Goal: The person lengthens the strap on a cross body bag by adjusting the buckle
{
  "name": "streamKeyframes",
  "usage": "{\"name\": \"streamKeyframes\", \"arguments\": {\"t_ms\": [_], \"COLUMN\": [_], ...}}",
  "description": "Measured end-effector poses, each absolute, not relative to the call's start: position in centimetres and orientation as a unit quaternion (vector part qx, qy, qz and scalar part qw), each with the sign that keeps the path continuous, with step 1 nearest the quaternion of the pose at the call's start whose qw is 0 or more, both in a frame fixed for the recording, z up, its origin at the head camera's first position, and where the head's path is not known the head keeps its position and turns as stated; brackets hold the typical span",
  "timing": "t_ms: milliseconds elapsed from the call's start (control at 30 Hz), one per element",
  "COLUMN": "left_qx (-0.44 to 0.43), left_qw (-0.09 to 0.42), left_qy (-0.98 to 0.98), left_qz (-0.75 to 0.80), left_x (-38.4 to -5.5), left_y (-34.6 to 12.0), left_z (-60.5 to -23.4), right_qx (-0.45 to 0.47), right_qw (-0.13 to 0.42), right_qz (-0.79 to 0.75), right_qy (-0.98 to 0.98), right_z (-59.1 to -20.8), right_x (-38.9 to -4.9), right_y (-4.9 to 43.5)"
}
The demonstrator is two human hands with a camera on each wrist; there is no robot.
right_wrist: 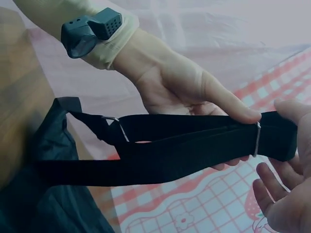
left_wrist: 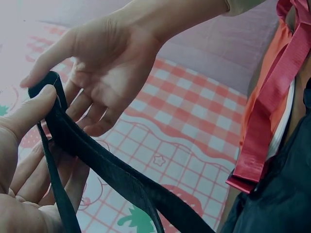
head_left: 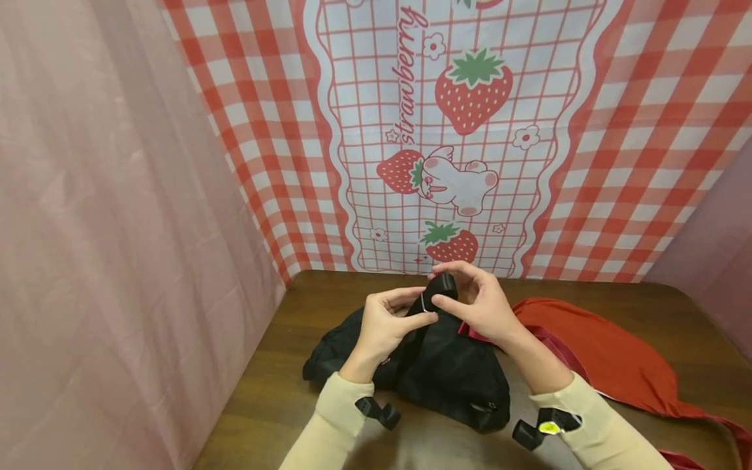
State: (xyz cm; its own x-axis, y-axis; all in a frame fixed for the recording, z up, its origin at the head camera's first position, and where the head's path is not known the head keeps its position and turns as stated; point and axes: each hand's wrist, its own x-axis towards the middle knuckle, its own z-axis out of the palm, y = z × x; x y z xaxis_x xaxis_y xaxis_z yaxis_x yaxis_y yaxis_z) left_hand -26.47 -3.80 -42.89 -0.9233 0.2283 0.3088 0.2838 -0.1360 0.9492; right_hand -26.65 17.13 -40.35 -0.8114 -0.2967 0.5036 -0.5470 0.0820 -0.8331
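Note:
A black bag [head_left: 452, 372] lies on the table, and its black webbing strap [right_wrist: 146, 167] is lifted up between the two hands. My left hand [head_left: 382, 320] pinches the strap beside a thin metal slider [right_wrist: 258, 139], thumb on one face and fingers behind. My right hand [head_left: 478, 303] holds the folded loop at the strap's end between thumb and fingers. In the left wrist view, the right hand's other fingers hang loosely curled below the loop. A metal ring [right_wrist: 116, 127] joins the strap further down, near the bag.
To the right of the black bag lies a red-orange bag [head_left: 605, 346] with a dark pink strap [left_wrist: 272, 107]. Both rest on a brown wooden table [head_left: 276, 365]. A strawberry-print checked cloth [head_left: 470, 163] hangs behind, and a pale pink curtain [head_left: 117, 228] on the left.

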Motion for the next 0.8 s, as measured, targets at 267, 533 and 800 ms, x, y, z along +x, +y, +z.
{"name": "streamKeyframes", "arguments": {"t_ms": [267,533,800], "left_qx": [-0.198,-0.188,-0.171], "left_qw": [0.024,0.04,0.04], "left_qy": [-0.658,-0.625,-0.623], "left_qz": [-0.726,-0.756,-0.762], "left_x": [-26.5,-26.4,-26.2], "left_y": [-3.8,-4.4,-4.5], "left_z": [-42.9,-42.1,-41.8], "right_qx": [0.267,0.29,0.296], "right_qw": [0.131,0.085,0.088], "right_qz": [0.661,0.618,0.599], "right_qy": [-0.689,-0.726,-0.739], "right_z": [-40.6,-43.0,-44.9], "right_x": [-26.7,-26.7,-26.5], "right_y": [16.8,16.0,15.2]}}
